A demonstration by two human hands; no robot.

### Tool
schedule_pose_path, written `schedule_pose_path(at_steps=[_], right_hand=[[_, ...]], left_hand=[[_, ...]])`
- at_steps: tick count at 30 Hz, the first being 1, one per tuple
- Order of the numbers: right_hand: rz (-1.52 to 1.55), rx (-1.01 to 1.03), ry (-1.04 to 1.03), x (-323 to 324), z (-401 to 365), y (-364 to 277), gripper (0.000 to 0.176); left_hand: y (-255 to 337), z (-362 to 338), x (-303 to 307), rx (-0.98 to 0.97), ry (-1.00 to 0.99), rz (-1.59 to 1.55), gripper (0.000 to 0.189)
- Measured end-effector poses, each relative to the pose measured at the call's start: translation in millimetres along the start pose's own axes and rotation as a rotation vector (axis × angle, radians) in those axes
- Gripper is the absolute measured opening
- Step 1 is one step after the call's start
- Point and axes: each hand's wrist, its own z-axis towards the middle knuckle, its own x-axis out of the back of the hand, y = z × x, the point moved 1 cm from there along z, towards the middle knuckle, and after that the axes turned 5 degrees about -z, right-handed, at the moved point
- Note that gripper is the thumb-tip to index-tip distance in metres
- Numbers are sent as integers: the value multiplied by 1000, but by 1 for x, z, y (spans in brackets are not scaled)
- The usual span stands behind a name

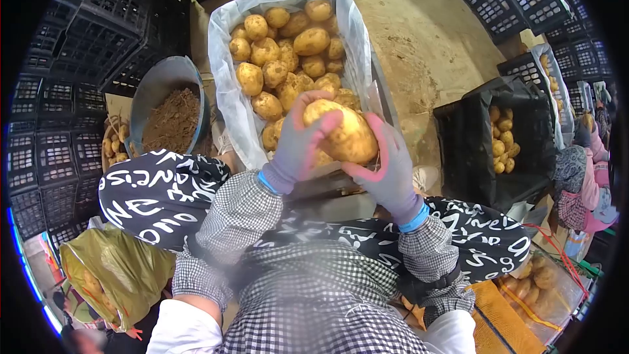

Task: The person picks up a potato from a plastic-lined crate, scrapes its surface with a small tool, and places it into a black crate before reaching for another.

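Note:
I hold one large yellow potato point(346, 134) between both gloved hands, just above the near end of a plastic-lined crate point(226, 59) filled with several potatoes point(288, 59). My left hand point(300, 141) wraps over the potato's left side and top, in a grey glove with pink fingertips. On the potato's right and underside lies my right hand point(388, 170), gloved the same way. My knees in black lettered trousers frame the crate's near end.
A blue basin of brown soil point(169, 115) sits left of the crate, with a small basket of potatoes point(116, 144) beside it. Black crates are stacked at left and top right. A black-lined crate with potatoes point(504, 137) stands right; another person point(583, 177) crouches beyond it.

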Motion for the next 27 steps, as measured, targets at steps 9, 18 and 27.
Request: schedule_pose_path(at_steps=[9,18,27], right_hand=[[191,-229,-59,-6,0,6,82],[883,-328,-232,-4,8,11,96],[1064,-433,-215,25,7,18,81]], left_hand=[[-28,19,23,-104,38,260,39],[-25,17,28,-320,-66,255,40],[-7,4,4,-216,-258,426,80]])
